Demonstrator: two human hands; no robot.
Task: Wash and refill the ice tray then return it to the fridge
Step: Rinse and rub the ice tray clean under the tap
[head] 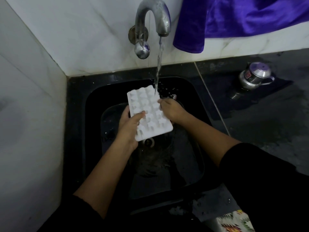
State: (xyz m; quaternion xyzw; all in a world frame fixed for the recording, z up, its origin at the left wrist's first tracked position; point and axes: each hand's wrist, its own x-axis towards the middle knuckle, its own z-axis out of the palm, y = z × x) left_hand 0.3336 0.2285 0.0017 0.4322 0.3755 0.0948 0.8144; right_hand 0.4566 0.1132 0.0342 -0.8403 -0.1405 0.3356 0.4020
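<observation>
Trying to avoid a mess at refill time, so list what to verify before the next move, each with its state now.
1. Tap running: ok, a water stream falls from it.
2. Stream hits the ice tray: ok, at its far right corner.
3. Grip: ok, left hand and right hand both hold the tray's edges.
4. Tray over the sink: ok.
5. Tray rinsed clean: cannot tell.

Single wide-angle view from head height, facing forward and steeply down, close over a black sink [95,156] mid-frame, tap [153,12] top centre.
</observation>
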